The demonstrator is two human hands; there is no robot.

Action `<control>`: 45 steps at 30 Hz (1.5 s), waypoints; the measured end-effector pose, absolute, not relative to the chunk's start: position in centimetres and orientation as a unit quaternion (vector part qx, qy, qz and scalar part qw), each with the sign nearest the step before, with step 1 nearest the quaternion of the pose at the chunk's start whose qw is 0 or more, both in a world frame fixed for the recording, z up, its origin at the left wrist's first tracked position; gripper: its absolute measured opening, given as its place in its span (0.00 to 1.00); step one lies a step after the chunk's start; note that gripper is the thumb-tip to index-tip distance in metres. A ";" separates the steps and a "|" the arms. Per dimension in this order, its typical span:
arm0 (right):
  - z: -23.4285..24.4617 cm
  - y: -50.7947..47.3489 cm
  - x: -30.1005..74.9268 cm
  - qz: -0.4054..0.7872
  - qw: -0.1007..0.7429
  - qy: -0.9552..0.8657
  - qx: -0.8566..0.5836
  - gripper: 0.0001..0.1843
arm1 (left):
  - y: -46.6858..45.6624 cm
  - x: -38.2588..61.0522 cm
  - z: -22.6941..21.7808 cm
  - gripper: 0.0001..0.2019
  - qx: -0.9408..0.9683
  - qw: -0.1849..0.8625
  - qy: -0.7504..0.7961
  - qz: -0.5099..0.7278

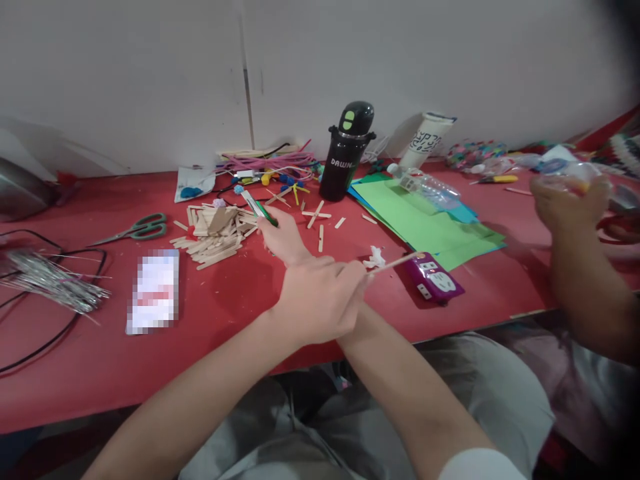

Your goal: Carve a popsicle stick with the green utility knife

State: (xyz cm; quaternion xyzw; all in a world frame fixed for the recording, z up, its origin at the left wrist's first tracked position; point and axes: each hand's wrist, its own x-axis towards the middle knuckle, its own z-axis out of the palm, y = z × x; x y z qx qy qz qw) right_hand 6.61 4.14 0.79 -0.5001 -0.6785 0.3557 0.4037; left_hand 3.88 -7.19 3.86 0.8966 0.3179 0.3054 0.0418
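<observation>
My forearms cross above the red table (225,373). My left hand (323,297) lies over my right forearm, its fingers closed on a thin wooden craft stick (395,264) that points to the right. Beyond it, my right hand (285,237) grips a green box cutter (263,211), tip towards the back left. A pile of craft sticks (215,233) lies just left of the cutter. Several loose sticks (321,238) are scattered to the right of my right hand. A crumpled white scrap (375,257) sits near the stick in my left hand.
Scissors (145,228), a blurred-out phone (154,291) and a wire bundle (60,283) lie left. A black bottle (345,153) stands at the back. Green paper sheets (425,220) and a purple power socket (435,280) lie right, near another person's hand (570,207).
</observation>
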 end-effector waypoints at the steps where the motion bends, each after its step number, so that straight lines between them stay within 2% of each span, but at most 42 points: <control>1: 0.9 4.2 6.1 0.371 0.428 -0.656 -0.499 0.11 | -7.4 3.9 3.9 0.14 0.903 0.056 0.298 0.304; 5: 0.6 4.1 5.9 0.421 0.467 -0.600 -0.494 0.06 | -8.3 3.5 4.9 0.16 0.898 0.218 0.240 0.298; 8: 0.0 3.7 7.7 0.429 0.447 -0.602 -0.504 0.06 | -7.9 1.7 5.6 0.18 0.851 0.337 0.276 0.293; 10: -0.3 3.2 10.0 0.430 0.425 -0.589 -0.537 0.06 | -6.9 0.0 5.6 0.20 0.814 0.382 0.332 0.284; 13: -0.4 2.1 14.3 0.422 0.411 -0.570 -0.572 0.13 | -4.7 -2.6 4.7 0.19 0.755 0.407 0.420 0.295; 16: -0.3 0.6 18.3 0.414 0.398 -0.557 -0.600 0.16 | -2.5 -4.2 3.6 0.18 0.728 0.409 0.464 0.294; 21: -0.5 -1.7 21.5 0.455 0.328 -0.554 -0.615 0.10 | -1.2 -4.8 1.9 0.20 0.709 0.409 0.502 0.279; 26: -0.6 -3.0 22.0 0.444 0.267 -0.625 -0.583 0.21 | -1.4 -4.5 0.5 0.20 0.743 0.357 0.523 0.217; 29: -0.4 -3.6 21.8 0.439 0.237 -0.646 -0.578 0.24 | -1.2 -4.2 0.3 0.20 0.762 0.327 0.527 0.188; 34: -0.5 -4.5 21.2 0.394 0.251 -0.683 -0.562 0.21 | -0.8 -4.0 0.2 0.19 0.773 0.320 0.533 0.128; 40: -0.7 -4.9 21.8 0.452 0.230 -0.648 -0.568 0.24 | -0.4 -4.0 0.4 0.19 0.771 0.316 0.544 0.099; 45: -0.3 -5.6 21.6 0.427 0.225 -0.681 -0.551 0.19 | 0.1 -3.8 0.1 0.19 0.774 0.293 0.558 0.060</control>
